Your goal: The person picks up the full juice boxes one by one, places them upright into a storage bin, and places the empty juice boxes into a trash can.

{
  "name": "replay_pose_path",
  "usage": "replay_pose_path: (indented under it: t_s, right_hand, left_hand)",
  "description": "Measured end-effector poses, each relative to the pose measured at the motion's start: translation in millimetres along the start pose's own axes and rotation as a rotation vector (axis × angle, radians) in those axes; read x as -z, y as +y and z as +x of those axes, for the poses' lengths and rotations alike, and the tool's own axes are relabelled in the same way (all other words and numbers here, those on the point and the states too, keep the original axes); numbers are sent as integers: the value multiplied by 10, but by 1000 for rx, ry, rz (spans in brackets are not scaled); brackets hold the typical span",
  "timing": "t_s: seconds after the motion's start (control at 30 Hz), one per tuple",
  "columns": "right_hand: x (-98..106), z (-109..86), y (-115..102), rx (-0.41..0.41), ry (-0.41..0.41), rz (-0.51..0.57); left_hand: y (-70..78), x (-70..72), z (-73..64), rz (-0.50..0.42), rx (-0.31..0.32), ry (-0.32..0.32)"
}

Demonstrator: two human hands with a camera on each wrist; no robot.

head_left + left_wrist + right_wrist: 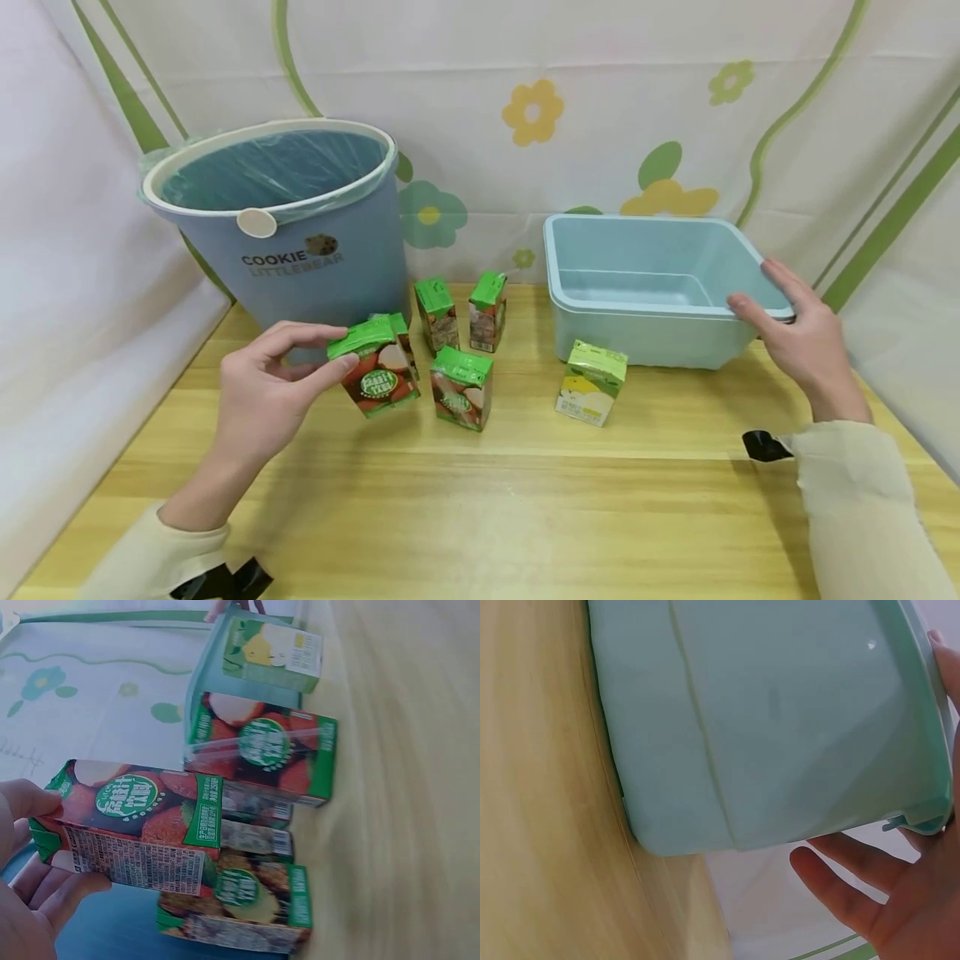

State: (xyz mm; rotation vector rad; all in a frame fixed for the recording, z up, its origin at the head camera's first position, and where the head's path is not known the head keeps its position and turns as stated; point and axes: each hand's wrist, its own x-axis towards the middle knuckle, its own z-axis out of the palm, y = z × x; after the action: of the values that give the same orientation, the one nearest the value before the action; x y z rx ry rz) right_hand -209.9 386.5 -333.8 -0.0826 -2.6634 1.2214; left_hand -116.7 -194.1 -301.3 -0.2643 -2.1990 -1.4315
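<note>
In the head view my left hand (262,387) pinches a red and green lychee juice carton (378,379) by its top end, thumb in front. The left wrist view shows this carton (135,806) above the other cartons. Another carton (403,332) is mostly hidden behind it. To its right stands a second lychee carton (459,400), with two green-topped cartons (437,310) (487,317) farther back. My right hand (810,346) grips the right rim of a light blue plastic bin (637,337), thumb over the edge. A yellow-green pear drink carton (590,385) stands before that bin.
A tall blue trash bin (322,292) with a white rim and clear liner stands at the back left. The wooden table (510,508) meets a flower-printed white cloth (465,100) behind, and white cloth hangs at both sides.
</note>
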Motion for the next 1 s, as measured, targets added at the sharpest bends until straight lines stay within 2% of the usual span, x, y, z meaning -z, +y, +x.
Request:
replay_pose_path:
  t_s: [0.23, 0.5, 0.83, 1.0]
  right_hand:
    - [1, 21, -4, 14, 0, -14]
    - [19, 15, 14, 11, -7, -10]
    - [16, -4, 7, 1, -7, 1]
    - [15, 10, 8, 5, 5, 7]
  left_hand:
    - [163, 12, 121, -12, -25, 44]
    - [234, -47, 291, 21, -27, 27]
    - [353, -227, 516, -89, -18, 27]
    - [385, -370, 603, -97, -8, 19]
